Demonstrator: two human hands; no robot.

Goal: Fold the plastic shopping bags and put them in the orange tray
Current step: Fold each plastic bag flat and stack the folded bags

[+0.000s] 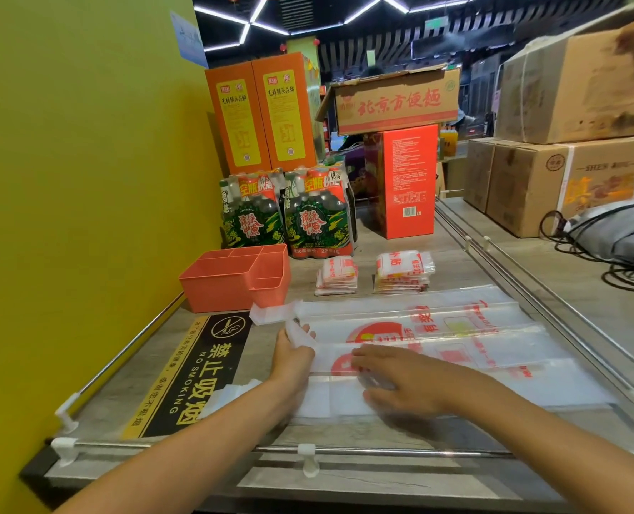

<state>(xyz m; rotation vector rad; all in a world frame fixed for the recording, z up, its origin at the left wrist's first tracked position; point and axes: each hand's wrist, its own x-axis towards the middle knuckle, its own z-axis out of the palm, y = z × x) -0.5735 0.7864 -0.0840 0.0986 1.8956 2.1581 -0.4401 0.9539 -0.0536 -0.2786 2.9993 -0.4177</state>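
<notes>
Several clear plastic shopping bags (456, 339) with red print lie flat and overlapping on the counter. My left hand (293, 356) pinches the handle end of one bag at its left. Flat on the nearest bag's red logo rests my right hand (400, 383), fingers straight and blurred. The orange tray (219, 283), with several compartments, stands behind and to the left, with nothing visible inside. Two stacks of folded bags (337, 276) (404, 272) sit beyond the flat bags.
A yellow wall (85, 179) runs along the left. A black no-smoking sticker (200, 372) lies on the counter. Bottle packs (289, 213), orange and red boxes (404, 179) stand at the back. Cardboard boxes (553, 183) and a grey bag with cables (616, 231) are right, past a metal rail (530, 291).
</notes>
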